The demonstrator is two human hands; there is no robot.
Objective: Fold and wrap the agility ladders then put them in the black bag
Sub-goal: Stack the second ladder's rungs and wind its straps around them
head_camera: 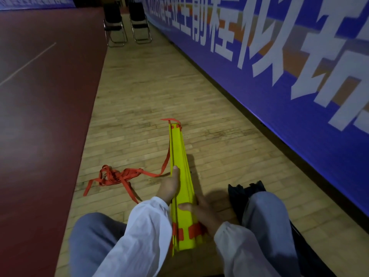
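while gripped by left hand point(169, 187) and right hand point(202, 212), folded ladder point(179, 150)

Only the thumb of the left hand point(168, 186) shows on the stack of flat yellow plastic ladder rungs point(179, 156); its fingers are hidden behind the stack's left side. The right hand point(201, 211) shows its thumb too, the fingers out of sight down the right side. The soft black fabric bag point(237, 194) is mostly covered by the grey-trousered right knee point(265, 212). Two black folding metal chairs point(115, 23) are cut off by the top edge. The blue wall banner point(279, 76) runs off the right edge, its white characters smeared.
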